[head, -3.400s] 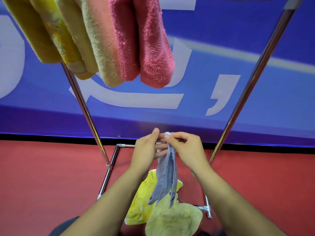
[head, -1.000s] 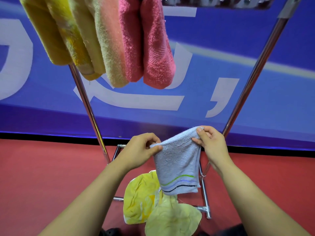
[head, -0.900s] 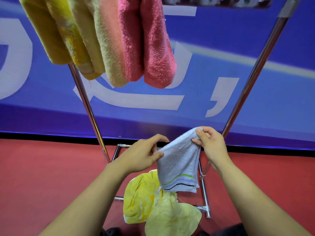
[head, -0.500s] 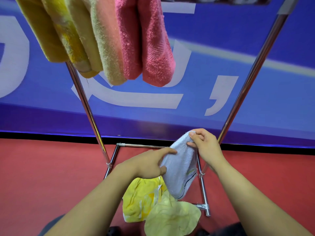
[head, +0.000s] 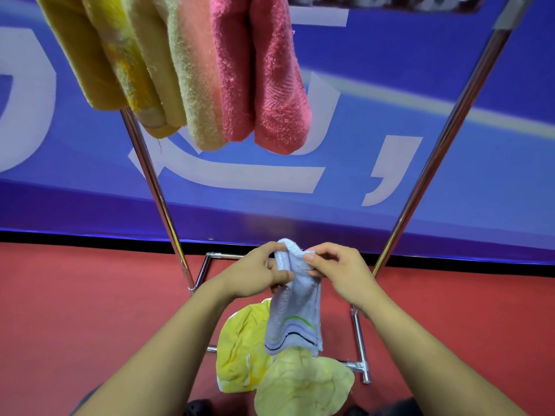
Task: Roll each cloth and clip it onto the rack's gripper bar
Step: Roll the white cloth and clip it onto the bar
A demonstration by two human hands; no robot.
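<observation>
A light blue cloth [head: 295, 307] with green, blue and black wavy stripes hangs folded lengthwise between my hands, low in the middle of the view. My left hand [head: 258, 273] grips its top edge from the left, and my right hand [head: 336, 267] pinches the same bunched top from the right. The rack's gripper bar [head: 384, 2] runs along the top edge. Several rolled cloths hang clipped from it at upper left, among them yellow ones [head: 90, 55], a peach one [head: 195, 73] and two pink ones [head: 276, 85].
Two slanted chrome rack legs [head: 156, 187] [head: 435, 151] frame my hands, and the base tubes [head: 359, 340] lie on the red floor. A bright yellow cloth [head: 240, 352] and a pale yellow-green cloth [head: 303, 385] are heaped below. A blue banner [head: 390, 130] stands behind.
The blue cloth was spread open between my hands a second ago. My left hand swept its edge over to the right, and both hands now hold the narrowed, folded cloth close together at its top.
</observation>
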